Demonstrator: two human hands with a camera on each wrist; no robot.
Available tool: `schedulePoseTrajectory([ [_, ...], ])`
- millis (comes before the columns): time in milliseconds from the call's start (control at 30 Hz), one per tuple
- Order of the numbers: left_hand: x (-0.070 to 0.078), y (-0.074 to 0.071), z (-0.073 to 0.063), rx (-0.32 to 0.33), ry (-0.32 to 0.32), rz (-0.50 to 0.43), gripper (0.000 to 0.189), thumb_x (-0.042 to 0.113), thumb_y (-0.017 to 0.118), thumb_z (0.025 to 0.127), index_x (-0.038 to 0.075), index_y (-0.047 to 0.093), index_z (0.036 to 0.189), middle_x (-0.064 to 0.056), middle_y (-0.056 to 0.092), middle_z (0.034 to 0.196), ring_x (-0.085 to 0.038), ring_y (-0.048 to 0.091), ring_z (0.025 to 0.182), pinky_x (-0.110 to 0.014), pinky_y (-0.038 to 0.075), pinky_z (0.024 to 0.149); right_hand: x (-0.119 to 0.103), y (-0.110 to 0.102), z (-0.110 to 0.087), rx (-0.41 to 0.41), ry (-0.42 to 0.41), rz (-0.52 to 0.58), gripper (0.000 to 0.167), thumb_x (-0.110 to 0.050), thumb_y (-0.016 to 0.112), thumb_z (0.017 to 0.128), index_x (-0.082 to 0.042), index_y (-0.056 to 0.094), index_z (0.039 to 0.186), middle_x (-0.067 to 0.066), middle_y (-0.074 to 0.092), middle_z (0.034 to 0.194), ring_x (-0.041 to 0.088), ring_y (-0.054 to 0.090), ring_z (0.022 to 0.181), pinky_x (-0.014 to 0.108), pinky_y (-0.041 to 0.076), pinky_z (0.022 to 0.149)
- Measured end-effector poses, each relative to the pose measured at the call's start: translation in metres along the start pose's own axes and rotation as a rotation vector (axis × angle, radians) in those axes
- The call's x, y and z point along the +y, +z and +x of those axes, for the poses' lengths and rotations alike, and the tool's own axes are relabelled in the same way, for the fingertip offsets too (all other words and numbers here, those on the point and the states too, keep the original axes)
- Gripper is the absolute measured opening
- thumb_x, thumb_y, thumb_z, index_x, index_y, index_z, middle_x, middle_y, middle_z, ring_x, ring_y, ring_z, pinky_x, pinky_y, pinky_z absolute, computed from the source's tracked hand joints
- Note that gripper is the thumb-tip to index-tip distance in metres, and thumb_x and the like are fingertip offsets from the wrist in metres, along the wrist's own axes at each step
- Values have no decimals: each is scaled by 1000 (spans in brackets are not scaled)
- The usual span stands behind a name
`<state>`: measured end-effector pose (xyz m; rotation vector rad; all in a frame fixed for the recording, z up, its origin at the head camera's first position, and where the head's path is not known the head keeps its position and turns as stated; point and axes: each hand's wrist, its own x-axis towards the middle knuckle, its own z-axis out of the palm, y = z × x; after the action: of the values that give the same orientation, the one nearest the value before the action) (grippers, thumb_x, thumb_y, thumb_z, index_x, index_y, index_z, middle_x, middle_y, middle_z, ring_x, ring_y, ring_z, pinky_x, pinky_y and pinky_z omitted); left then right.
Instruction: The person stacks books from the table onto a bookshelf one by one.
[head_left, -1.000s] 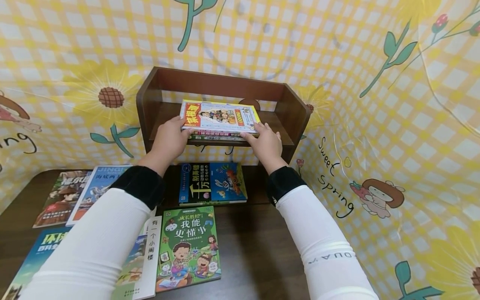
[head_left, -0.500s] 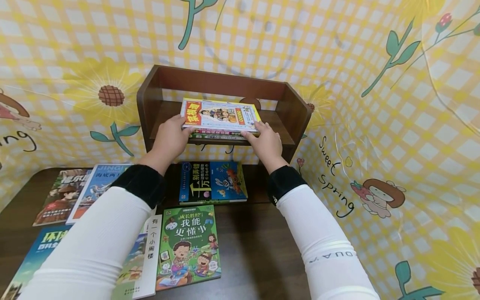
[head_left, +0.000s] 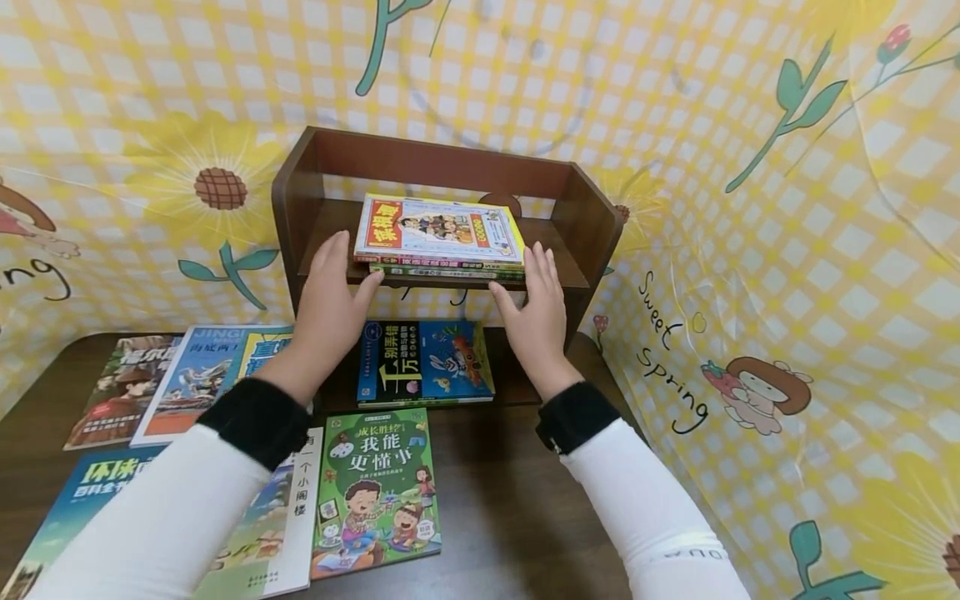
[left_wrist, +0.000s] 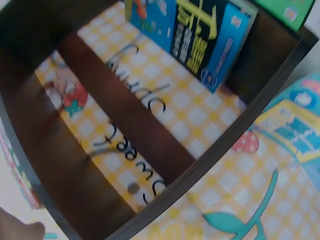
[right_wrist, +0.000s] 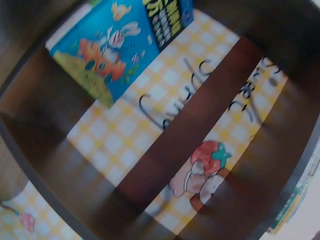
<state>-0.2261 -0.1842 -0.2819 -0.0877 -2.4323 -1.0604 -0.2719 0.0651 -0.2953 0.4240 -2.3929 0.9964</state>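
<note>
On the top of a dark wooden desk shelf lies a short stack of books, the uppermost a white and yellow comic-style book. Its spines face me, at the shelf's front edge. My left hand is at the stack's left end with fingers extended and thumb near the spines. At the right end my right hand holds its fingers straight along the book's side, thumb low by the shelf edge. Both wrist views look into the shelf's lower compartment, with the stack's edges showing at the side of the right wrist view.
Inside the lower compartment lies a blue and black book. A green children's book rests on the dark desk in front. Several more books, such as a blue magazine, spread at the left. Yellow checked cloth covers the walls.
Both hands have let go of the stack, fingers straightening and spreading to its sides. The top book's front edge shows more fully, and the left sleeve has shifted left.
</note>
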Motion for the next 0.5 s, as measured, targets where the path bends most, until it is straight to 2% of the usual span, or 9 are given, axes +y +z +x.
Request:
schedulePoseTrajectory([
  [133, -12, 3, -34, 73, 95, -19, 70, 26, 55, 99, 2, 18, 153, -18, 19, 158, -34, 18, 145, -53, 23, 114, 6, 4, -31, 57, -76, 68, 69, -34, 60, 96, -3, 31, 150, 8, 21, 160, 16, 9, 148, 47, 15, 118],
  [233, -25, 4, -62, 71, 101, -30, 70, 24, 58, 98, 1, 21, 153, -20, 22, 157, -37, 20, 144, -57, 24, 112, 13, 10, -59, 73, -123, 102, 66, -28, 61, 96, 0, 33, 149, 11, 25, 158, 20, 13, 148, 48, 18, 117],
  [300, -36, 6, -80, 53, 68, -25, 70, 24, 60, 97, 0, 23, 152, -23, 24, 155, -41, 23, 142, -60, 25, 110, 19, 15, -79, 70, -137, 110, 64, -24, 62, 96, 1, 34, 148, 12, 27, 157, 23, 16, 147, 49, 21, 116],
  [400, -54, 9, -103, 0, -23, 10, 72, 21, 63, 95, -2, 24, 151, -27, 26, 153, -46, 25, 139, -63, 29, 106, 28, 20, -107, 63, -149, 106, 62, -17, 64, 94, 2, 37, 146, 15, 31, 155, 27, 21, 146, 50, 25, 114],
  [500, -72, 15, -122, -94, -138, 58, 74, 20, 65, 93, -3, 24, 151, -30, 26, 152, -49, 26, 137, -64, 31, 103, 35, 25, -132, 64, -151, 94, 62, -14, 67, 91, 3, 39, 144, 17, 35, 152, 29, 25, 144, 46, 26, 115],
])
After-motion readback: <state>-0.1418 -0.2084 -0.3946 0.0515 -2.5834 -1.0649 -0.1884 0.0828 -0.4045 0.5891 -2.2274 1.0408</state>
